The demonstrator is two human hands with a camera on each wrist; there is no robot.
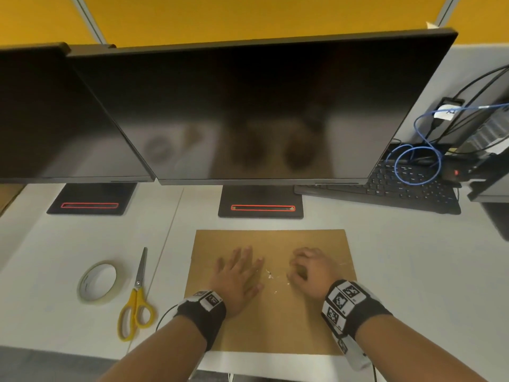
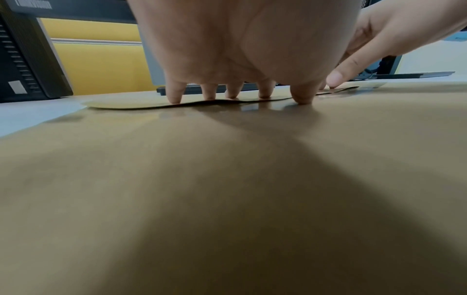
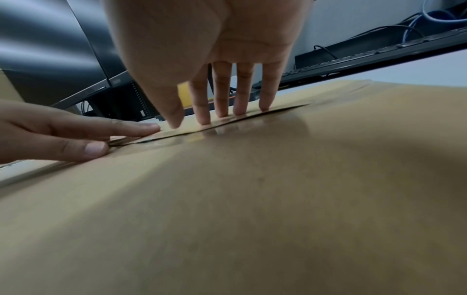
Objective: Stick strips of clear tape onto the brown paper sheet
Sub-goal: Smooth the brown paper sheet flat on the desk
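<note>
The brown paper sheet (image 1: 275,326) lies flat on the white desk (image 1: 399,271). My left hand (image 1: 239,270) lies on its middle with spread, straight fingers and the fingertips (image 2: 174,98) down on the paper (image 2: 227,179). My right hand (image 1: 305,267) is a little to the right, its fingertips (image 3: 202,119) pressing down on the sheet (image 3: 252,199). A strip of clear tape (image 1: 271,274) glints between the two hands. It shows as a glossy patch (image 3: 222,129) under the right fingers. Neither hand holds anything.
A roll of tape (image 1: 99,282) and yellow-handled scissors (image 1: 136,296) lie left of the sheet. Two dark monitors (image 1: 248,111) on black stands (image 1: 260,205) rise behind it. A black keyboard (image 1: 385,188) and blue cables (image 1: 418,161) are at the back right.
</note>
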